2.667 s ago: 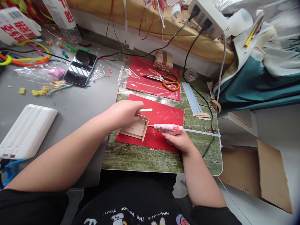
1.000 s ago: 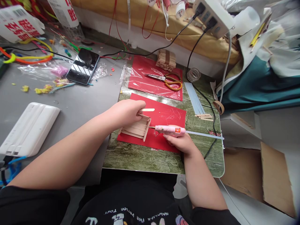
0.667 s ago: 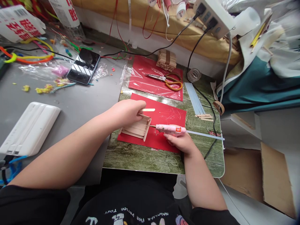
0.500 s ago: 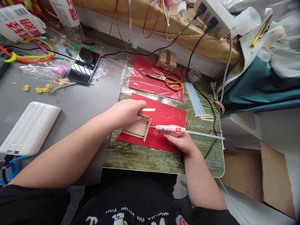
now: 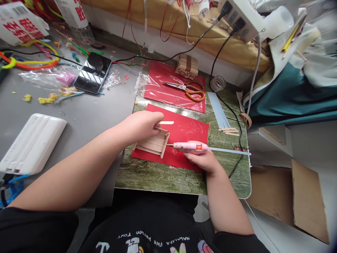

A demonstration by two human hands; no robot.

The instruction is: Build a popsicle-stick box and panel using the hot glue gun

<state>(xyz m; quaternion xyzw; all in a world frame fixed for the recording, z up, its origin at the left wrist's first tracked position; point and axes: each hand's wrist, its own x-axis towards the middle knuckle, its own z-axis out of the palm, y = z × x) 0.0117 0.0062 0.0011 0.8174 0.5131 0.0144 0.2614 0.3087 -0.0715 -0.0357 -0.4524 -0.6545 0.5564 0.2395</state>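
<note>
My right hand (image 5: 201, 159) is wrapped round a pink hot glue gun (image 5: 190, 147), with a long clear glue stick (image 5: 229, 151) poking out of its back. The gun's metal nozzle is at the right edge of a small tray-like frame of wooden craft sticks (image 5: 151, 144). My left hand (image 5: 150, 123) is closed on a single craft stick (image 5: 167, 122), which juts out to the right; the same hand rests at the frame's upper edge and hides that part. Under the frame lies a red sheet (image 5: 184, 160) with fine glue strings on it.
Beyond lie scissors (image 5: 195, 92) on a wrapped red pack (image 5: 158, 84), a bundle of craft sticks (image 5: 186, 66), spare glue sticks (image 5: 218, 110) and a few loose craft sticks (image 5: 230, 131). A black cord (image 5: 233, 114) runs along the right. A phone (image 5: 92, 73) lies left.
The glue gun's nozzle has shifted slightly left, closer to the frame's right edge. My left hand and the craft stick hold nearly the same place.
</note>
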